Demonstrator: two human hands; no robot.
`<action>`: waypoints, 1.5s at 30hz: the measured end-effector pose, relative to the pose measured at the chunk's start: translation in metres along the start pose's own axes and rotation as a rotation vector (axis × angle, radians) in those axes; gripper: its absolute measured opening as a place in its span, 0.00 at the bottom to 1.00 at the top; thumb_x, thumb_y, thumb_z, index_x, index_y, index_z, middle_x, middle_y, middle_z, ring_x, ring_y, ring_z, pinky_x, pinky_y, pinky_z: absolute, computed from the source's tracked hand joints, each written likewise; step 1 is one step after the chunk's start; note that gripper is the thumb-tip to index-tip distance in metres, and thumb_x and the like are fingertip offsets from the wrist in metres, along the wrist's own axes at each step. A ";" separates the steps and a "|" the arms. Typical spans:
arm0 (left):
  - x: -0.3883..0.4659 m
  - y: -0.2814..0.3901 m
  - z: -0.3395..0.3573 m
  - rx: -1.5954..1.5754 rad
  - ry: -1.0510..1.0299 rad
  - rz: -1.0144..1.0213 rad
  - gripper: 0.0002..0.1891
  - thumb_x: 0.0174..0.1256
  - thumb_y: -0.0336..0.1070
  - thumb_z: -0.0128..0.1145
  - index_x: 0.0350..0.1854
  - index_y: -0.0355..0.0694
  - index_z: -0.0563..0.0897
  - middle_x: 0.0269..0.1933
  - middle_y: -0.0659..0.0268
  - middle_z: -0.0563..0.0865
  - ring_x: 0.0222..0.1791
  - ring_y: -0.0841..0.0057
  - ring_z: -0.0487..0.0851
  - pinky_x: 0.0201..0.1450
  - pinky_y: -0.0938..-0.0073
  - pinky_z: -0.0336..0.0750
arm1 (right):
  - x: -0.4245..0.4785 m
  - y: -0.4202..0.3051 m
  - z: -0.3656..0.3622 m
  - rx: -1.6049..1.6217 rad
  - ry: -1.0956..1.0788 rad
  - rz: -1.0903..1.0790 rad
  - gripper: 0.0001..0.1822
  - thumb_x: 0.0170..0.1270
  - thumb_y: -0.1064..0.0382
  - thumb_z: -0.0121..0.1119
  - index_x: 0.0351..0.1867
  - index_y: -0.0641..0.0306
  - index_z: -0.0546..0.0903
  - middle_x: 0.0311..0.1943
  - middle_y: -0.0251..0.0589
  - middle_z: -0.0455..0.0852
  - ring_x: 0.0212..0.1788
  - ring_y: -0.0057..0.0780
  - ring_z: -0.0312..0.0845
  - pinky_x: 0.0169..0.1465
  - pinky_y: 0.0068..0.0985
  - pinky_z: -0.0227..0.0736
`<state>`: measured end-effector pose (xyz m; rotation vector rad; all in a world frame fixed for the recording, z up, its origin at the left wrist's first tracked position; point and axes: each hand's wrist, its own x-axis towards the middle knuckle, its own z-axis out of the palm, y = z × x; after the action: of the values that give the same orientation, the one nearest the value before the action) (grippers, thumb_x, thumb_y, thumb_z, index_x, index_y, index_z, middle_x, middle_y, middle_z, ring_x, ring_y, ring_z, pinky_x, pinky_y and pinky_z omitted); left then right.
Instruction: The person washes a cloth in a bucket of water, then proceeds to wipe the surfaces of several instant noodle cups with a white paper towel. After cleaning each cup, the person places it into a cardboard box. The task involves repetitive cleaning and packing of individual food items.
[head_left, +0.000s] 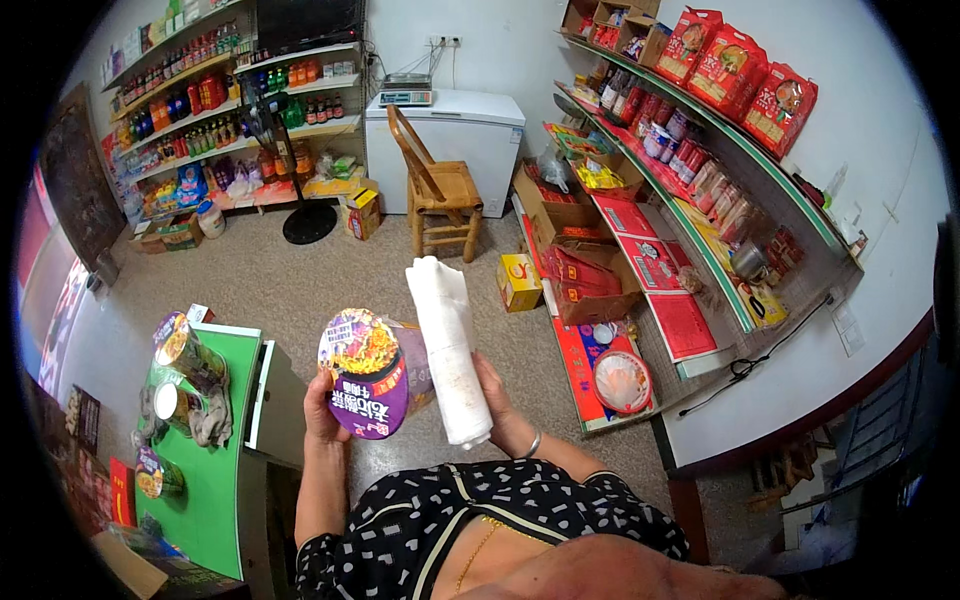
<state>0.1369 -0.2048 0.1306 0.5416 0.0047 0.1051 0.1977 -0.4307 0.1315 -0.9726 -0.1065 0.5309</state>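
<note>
My left hand (324, 409) grips a purple instant noodle cup (367, 382) by its left side, with the printed lid turned up towards me. Beside the cup, a rolled white cloth (450, 352) stands nearly upright, held from its right side by my right hand (499, 405). The fingers of that hand are mostly hidden behind the roll. Part of the cup's wall shows between its lid and the cloth. Both things are held in front of my chest, above the floor.
On the left, a green-topped counter (202, 517) bears several noodle cups (191, 352) and grey cloths (214, 420). A bamboo chair (446, 187) stands before a white chest freezer (480, 120). Stocked shelves (750, 165) line the right wall, with a yellow box (519, 282) on the floor beside them.
</note>
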 end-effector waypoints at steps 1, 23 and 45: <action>0.004 -0.003 -0.001 -0.013 -0.061 -0.056 0.35 0.50 0.40 0.63 0.60 0.29 0.66 0.52 0.49 0.79 0.49 0.61 0.82 0.51 0.61 0.79 | -0.003 -0.003 -0.009 0.013 -0.005 0.003 0.24 0.69 0.49 0.44 0.59 0.63 0.65 0.45 0.39 0.79 0.43 0.25 0.79 0.45 0.24 0.77; 0.066 -0.006 0.023 -0.125 -0.105 -0.375 0.44 0.51 0.63 0.51 0.69 0.46 0.56 0.69 0.50 0.57 0.66 0.49 0.59 0.63 0.36 0.53 | 0.023 -0.021 -0.037 -0.303 0.316 -0.690 0.19 0.66 0.66 0.48 0.57 0.71 0.67 0.50 0.43 0.78 0.48 0.27 0.76 0.52 0.25 0.72; 0.069 0.035 0.019 0.049 -0.159 -0.250 0.44 0.59 0.76 0.29 0.68 0.46 0.59 0.63 0.54 0.70 0.61 0.54 0.70 0.59 0.40 0.66 | 0.020 0.038 0.039 -0.681 0.410 -0.672 0.17 0.63 0.64 0.56 0.49 0.70 0.68 0.43 0.42 0.77 0.45 0.23 0.71 0.49 0.24 0.69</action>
<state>0.2023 -0.1778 0.1669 0.5929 -0.0798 -0.1820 0.1881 -0.3743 0.1196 -1.5952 -0.2423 -0.3611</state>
